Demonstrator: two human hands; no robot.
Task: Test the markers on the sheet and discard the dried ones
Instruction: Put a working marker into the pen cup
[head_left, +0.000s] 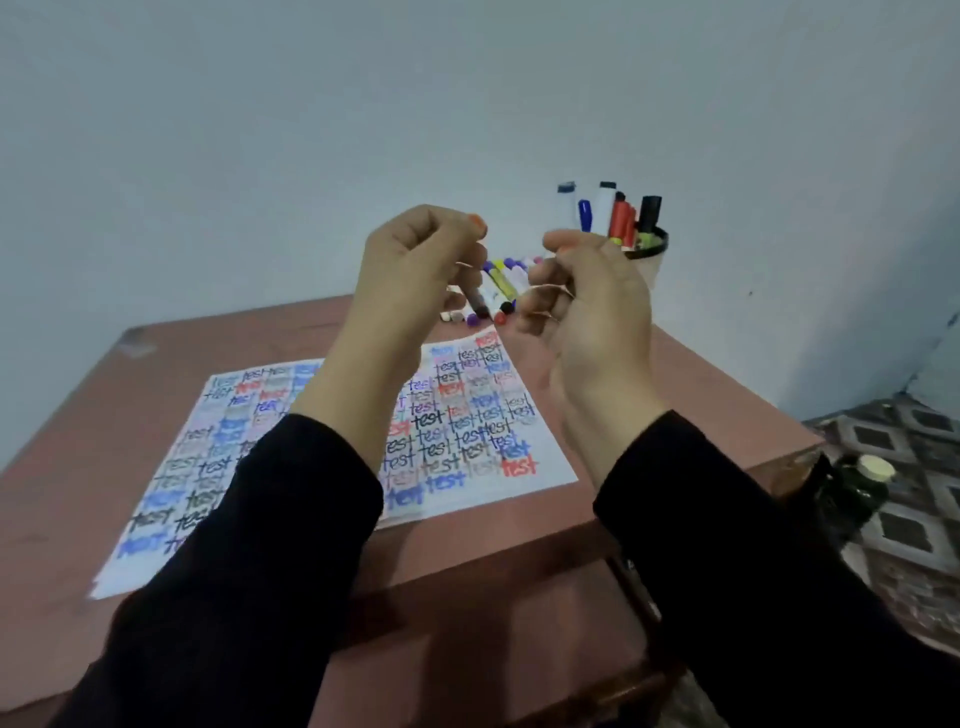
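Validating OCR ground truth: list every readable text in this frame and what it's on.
"test": handwritten repeatedly in black, blue, red and purple across the sheet.
Markers in the cup: any print too blurred to read.
Loose markers on the table: nothing legible.

Mid-frame, the left hand (415, 270) is gripping an orange-tipped marker (477, 221) in curled fingers, while the right hand (597, 312) is pinching a small orange piece (564, 249), too blurred to identify. Both are hovering over the sheet (467, 415) on the tabletop (78, 415). Loose markers (501, 283) are lying beyond, and others are standing in a cup (649, 249).
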